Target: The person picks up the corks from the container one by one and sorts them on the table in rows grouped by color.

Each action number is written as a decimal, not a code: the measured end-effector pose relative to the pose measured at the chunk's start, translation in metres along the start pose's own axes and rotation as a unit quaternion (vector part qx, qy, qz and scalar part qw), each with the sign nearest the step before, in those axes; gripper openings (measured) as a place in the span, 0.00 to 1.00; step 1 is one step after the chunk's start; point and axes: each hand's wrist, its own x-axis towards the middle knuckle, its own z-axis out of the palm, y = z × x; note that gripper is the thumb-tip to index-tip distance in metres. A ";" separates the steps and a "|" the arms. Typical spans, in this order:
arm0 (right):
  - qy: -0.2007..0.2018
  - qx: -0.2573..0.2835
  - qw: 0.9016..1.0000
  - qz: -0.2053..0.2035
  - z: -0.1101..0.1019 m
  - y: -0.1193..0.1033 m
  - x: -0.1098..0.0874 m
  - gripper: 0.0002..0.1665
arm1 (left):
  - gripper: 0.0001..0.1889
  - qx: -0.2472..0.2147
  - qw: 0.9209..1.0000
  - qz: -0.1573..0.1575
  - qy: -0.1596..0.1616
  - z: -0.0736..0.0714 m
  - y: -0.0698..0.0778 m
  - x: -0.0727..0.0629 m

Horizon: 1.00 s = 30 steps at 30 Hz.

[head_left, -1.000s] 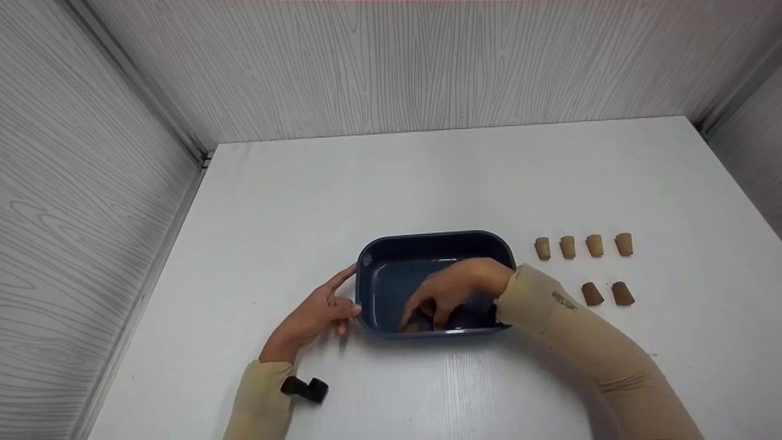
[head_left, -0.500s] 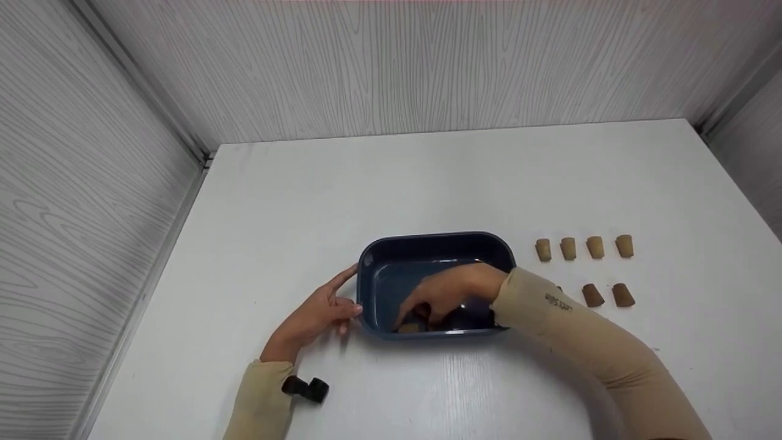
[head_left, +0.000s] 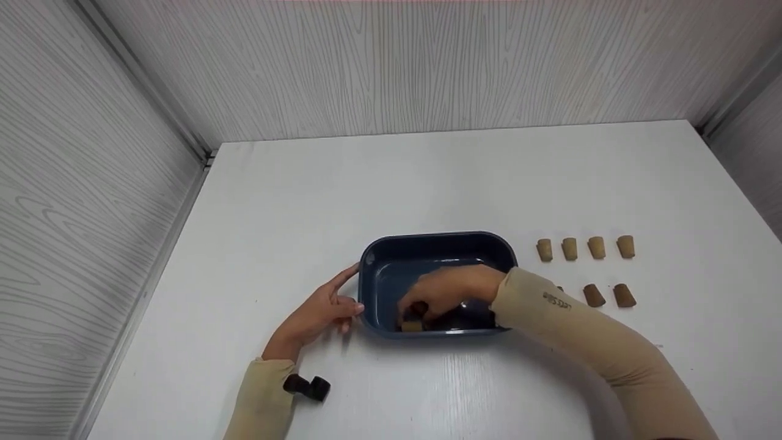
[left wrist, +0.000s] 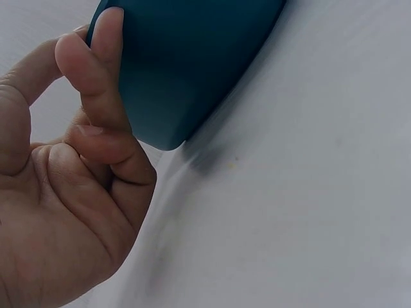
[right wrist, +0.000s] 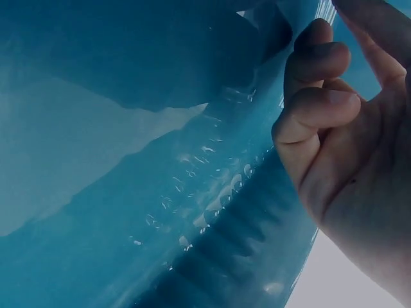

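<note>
A dark blue rectangular basin (head_left: pixel 377 244) stands on the white table. My right hand (head_left: pixel 449 292) reaches down inside it, with thumb and finger bent around a tan cork (head_left: pixel 412 327) by the near wall. That cork is out of sight in the right wrist view, where the other fingers (right wrist: pixel 314 115) curl above the shiny blue inside of the basin. My left hand (head_left: pixel 317 315) steadies the basin's left side from outside, index finger stretched to the rim and thumb against the wall. In the left wrist view its fingertips (left wrist: pixel 108 38) touch the blue wall.
Right of the basin, several light tan corks (head_left: pixel 570 249) lie in a row. Below them are brown corks (head_left: pixel 594 295), one mostly hidden behind the right sleeve (head_left: pixel 537 305). A black wrist camera (head_left: pixel 307 388) sits on the left sleeve. Grey wood-grain panels surround the table.
Inside the basin, my right fingers have shifted slightly left and drawn in around the cork, which has turned. My left hand stays against the basin.
</note>
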 end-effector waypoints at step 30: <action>0.225 0.095 0.969 -0.025 -0.044 0.001 -0.096 0.22 | 0.45 0.023 1.000 0.003 0.006 0.000 0.003 -0.002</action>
